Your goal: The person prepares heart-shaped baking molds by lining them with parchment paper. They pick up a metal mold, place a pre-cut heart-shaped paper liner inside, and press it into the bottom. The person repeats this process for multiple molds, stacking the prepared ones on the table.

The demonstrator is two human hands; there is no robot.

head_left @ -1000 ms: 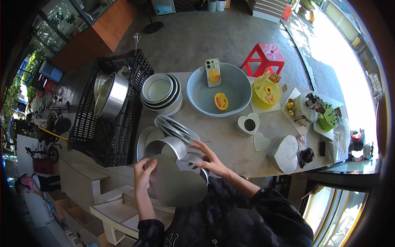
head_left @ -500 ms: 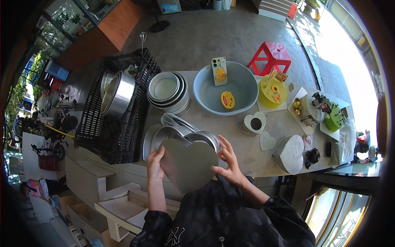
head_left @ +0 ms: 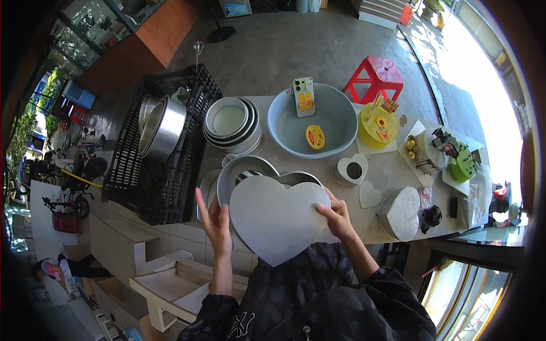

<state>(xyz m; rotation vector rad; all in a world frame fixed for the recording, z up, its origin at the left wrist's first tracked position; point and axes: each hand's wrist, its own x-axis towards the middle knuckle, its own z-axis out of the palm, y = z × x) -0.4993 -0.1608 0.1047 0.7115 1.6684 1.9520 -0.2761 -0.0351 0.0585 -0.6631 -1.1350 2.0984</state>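
A flat, heart-shaped metal plate (head_left: pixel 278 221) lies in front of me, its point toward my body. My right hand (head_left: pixel 339 219) grips its right edge, thumb on top and fingers beneath. Right behind the plate is a heart-shaped cake tin (head_left: pixel 227 173), its wall showing around the plate's upper and left edges; whether the right fingers also hold it is hidden. My left hand (head_left: pixel 217 230) is beside the left edge with fingers spread and the thumb against or very near the rim. More metal tins (head_left: pixel 206 187) are partly hidden behind that hand.
Left stands a black crate (head_left: pixel 165 193) with round pans (head_left: pixel 165 131). Stacked round tins (head_left: pixel 230 122) and a grey-blue basin (head_left: pixel 273 133) holding a phone (head_left: pixel 303 99) are behind. Rightward are heart tins (head_left: pixel 400 213), decorated cakes (head_left: pixel 377 128) and a red stool (head_left: pixel 378 77).
The plate has shifted right and slightly up. A heart-shaped tin now stands out right behind it. My left hand has loosened from the plate's edge, fingers spreading; my right hand has moved rightward.
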